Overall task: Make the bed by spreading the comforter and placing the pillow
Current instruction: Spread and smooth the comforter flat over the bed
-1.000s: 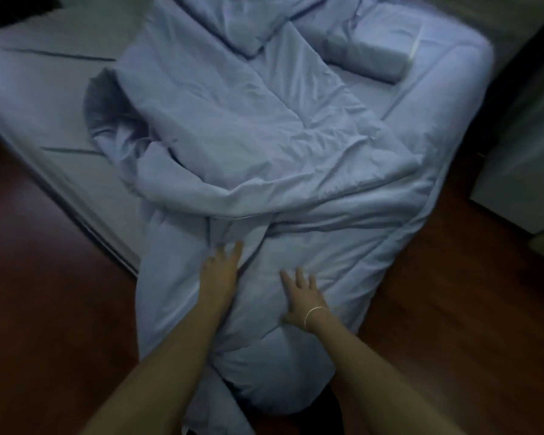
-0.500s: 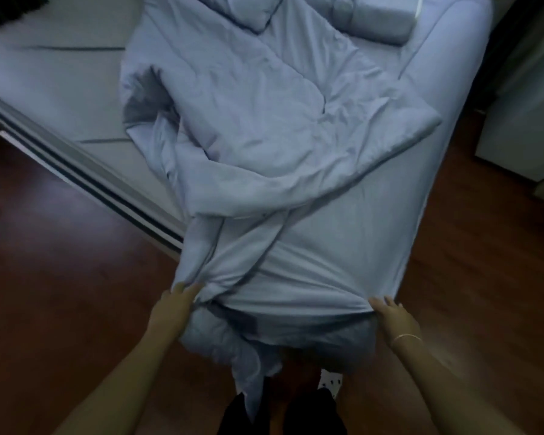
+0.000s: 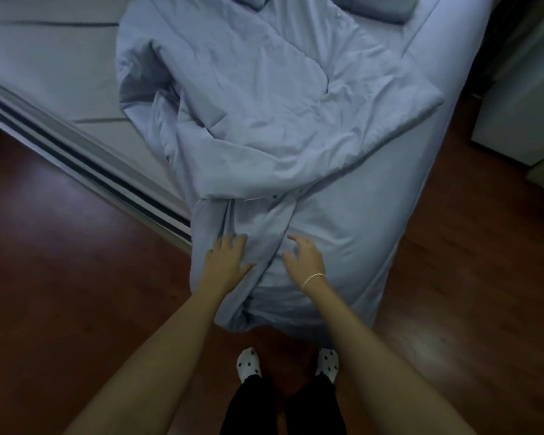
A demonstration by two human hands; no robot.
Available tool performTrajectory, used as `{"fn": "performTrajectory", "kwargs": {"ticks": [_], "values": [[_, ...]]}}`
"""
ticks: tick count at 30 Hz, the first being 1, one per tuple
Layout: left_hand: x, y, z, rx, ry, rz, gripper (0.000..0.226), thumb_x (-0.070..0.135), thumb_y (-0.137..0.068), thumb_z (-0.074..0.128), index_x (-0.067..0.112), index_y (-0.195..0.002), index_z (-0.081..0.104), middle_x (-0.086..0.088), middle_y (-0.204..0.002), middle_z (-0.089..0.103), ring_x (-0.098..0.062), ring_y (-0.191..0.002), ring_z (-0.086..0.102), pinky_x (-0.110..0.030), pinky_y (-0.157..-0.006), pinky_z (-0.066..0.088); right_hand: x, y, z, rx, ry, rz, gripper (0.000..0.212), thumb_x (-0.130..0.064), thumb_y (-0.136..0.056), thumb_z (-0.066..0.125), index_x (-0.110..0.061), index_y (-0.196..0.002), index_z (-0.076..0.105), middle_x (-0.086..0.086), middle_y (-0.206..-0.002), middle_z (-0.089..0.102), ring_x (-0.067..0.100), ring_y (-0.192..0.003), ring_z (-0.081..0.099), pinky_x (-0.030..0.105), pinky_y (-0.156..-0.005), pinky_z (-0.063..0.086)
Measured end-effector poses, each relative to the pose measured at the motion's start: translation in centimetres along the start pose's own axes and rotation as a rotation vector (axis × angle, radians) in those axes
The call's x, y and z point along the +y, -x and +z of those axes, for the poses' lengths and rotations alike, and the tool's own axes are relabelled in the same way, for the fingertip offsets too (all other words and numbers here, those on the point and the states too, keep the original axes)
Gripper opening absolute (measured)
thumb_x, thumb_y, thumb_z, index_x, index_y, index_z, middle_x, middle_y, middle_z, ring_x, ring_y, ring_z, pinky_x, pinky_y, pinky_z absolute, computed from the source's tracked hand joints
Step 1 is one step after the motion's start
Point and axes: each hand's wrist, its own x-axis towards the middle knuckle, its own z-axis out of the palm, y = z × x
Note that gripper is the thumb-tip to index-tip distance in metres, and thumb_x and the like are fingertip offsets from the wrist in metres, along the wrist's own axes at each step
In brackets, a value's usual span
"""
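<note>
- At the foot of the bed (image 3: 427, 171), on the left, our left hand (image 3: 226, 257) lies flat and open on the comforter (image 3: 264, 120), gripping nothing.
- Centre: the comforter is bunched, folded back; we judge spreading is under way.
- Right hand (image 3: 305, 257) hovers half-curled, empty; next, each hand needs an edge to pull.
- Far right, the pillow (image 3: 380, 7) waits at the head.

— How does the comforter (image 3: 264, 120) lie?
— Pale blue, crumpled and folded over itself on the bed (image 3: 421, 183), bunched toward the left side. A twisted tail of it runs down to the foot end and hangs over the edge.
— And the pillow (image 3: 380, 7)?
— Same pale blue, lying at the far head end, right of the comforter's top, cut off by the frame's edge.
</note>
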Motion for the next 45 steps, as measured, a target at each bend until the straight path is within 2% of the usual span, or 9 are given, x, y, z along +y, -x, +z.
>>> {"fn": "performTrajectory", "kwargs": {"ticks": [4, 8, 11, 14, 18, 20, 27, 34, 45], "values": [[1.6, -2.3, 1.5, -0.014, 0.086, -0.103, 0.072, 0.046, -0.078, 0.068, 0.013, -0.136, 0.039, -0.02, -0.132, 0.046, -0.038, -0.113, 0.051, -0.047, -0.09, 0.046, 0.1, 1.4, -0.6, 0.029, -0.009, 0.049, 0.043, -0.013, -0.087, 0.06, -0.012, -0.13, 0.053, 0.011, -0.135, 0.052, 0.024, -0.125, 0.046, 0.026, -0.105, 0.032], [0.7, -2.9, 2.0, -0.024, 0.071, -0.111, 0.045, 0.017, -0.095, 0.044, 0.008, -0.139, 0.037, -0.024, -0.114, 0.06, -0.036, -0.097, 0.059, -0.044, -0.082, 0.048, 1.9, 0.8, -2.1, 0.085, 0.017, 0.203, 0.043, -0.014, -0.087, 0.058, -0.013, -0.13, 0.052, 0.014, -0.136, 0.051, 0.029, -0.124, 0.048, 0.032, -0.105, 0.036], [-1.1, -2.3, 0.8, -0.012, 0.158, -0.155, 0.04, 0.022, -0.099, 0.035, 0.016, -0.138, 0.042, -0.017, -0.122, 0.056, -0.033, -0.109, 0.054, -0.042, -0.09, 0.04, 1.8, 0.2, -1.8, 0.077, 0.025, 0.176, 0.043, -0.016, -0.089, 0.057, -0.013, -0.131, 0.051, 0.013, -0.136, 0.051, 0.029, -0.125, 0.047, 0.032, -0.104, 0.036], [-4.6, 0.1, 0.5, -0.058, 0.043, -0.164, 0.041, 0.017, -0.097, 0.038, 0.025, -0.138, 0.041, -0.014, -0.129, 0.051, -0.031, -0.109, 0.054, -0.039, -0.086, 0.041, 0.9, 0.0, -1.0, 0.044, 0.013, 0.149, 0.043, -0.016, -0.09, 0.056, -0.014, -0.132, 0.05, 0.013, -0.137, 0.05, 0.028, -0.126, 0.046, 0.031, -0.105, 0.035], [-9.3, 3.4, -1.0, -0.222, 0.057, -0.202, 0.027, 0.025, -0.095, 0.042, 0.022, -0.121, 0.047, -0.01, -0.123, 0.055, -0.026, -0.102, 0.057, -0.036, -0.087, 0.048, -0.8, 0.2, -0.9, 0.011, 0.02, 0.135, 0.045, -0.017, -0.089, 0.059, -0.014, -0.133, 0.049, 0.013, -0.136, 0.051, 0.03, -0.124, 0.048, 0.035, -0.106, 0.037], [-10.6, 4.1, -2.8, -0.26, 0.106, -0.203, 0.035, 0.031, -0.092, 0.048, 0.02, -0.125, 0.048, -0.01, -0.121, 0.055, -0.025, -0.103, 0.057, -0.034, -0.089, 0.047, -2.1, -0.1, -1.4, 0.033, 0.012, 0.114, 0.046, -0.014, -0.088, 0.059, -0.013, -0.133, 0.049, 0.014, -0.136, 0.052, 0.03, -0.124, 0.049, 0.035, -0.106, 0.037], [-13.0, 2.7, -13.7, -0.023, 0.137, -0.231, 0.034, 0.027, -0.091, 0.053, 0.015, -0.123, 0.052, -0.009, -0.117, 0.059, -0.022, -0.101, 0.058, -0.034, -0.085, 0.048, -10.7, -2.4, -3.4, 0.185, -0.107, -0.051, 0.033, -0.009, -0.085, 0.058, -0.011, -0.119, 0.06, 0.016, -0.119, 0.061, 0.034, -0.107, 0.058, 0.034, -0.089, 0.045], [-11.8, -3.8, -20.8, 0.176, 0.24, -0.149, 0.034, 0.027, -0.094, 0.05, 0.013, -0.125, 0.053, -0.01, -0.119, 0.056, -0.026, -0.103, 0.057, -0.033, -0.086, 0.046, -18.7, -7.4, -3.5, 0.271, -0.14, -0.213, 0.036, -0.009, -0.085, 0.06, -0.011, -0.12, 0.06, 0.015, -0.125, 0.058, 0.03, -0.118, 0.053, 0.036, -0.103, 0.04], [-14.4, -15.3, -23.0, 0.086, 0.212, 0.044, 0.029, 0.029, -0.096, 0.046, 0.021, -0.123, 0.051, -0.005, -0.117, 0.054, -0.022, -0.099, 0.057, -0.031, -0.081, 0.044, -22.1, -17.6, 0.9, 0.318, -0.271, -0.045, 0.033, -0.007, -0.083, 0.06, -0.011, -0.116, 0.062, 0.012, -0.121, 0.061, 0.03, -0.113, 0.055, 0.035, -0.1, 0.042]]}}
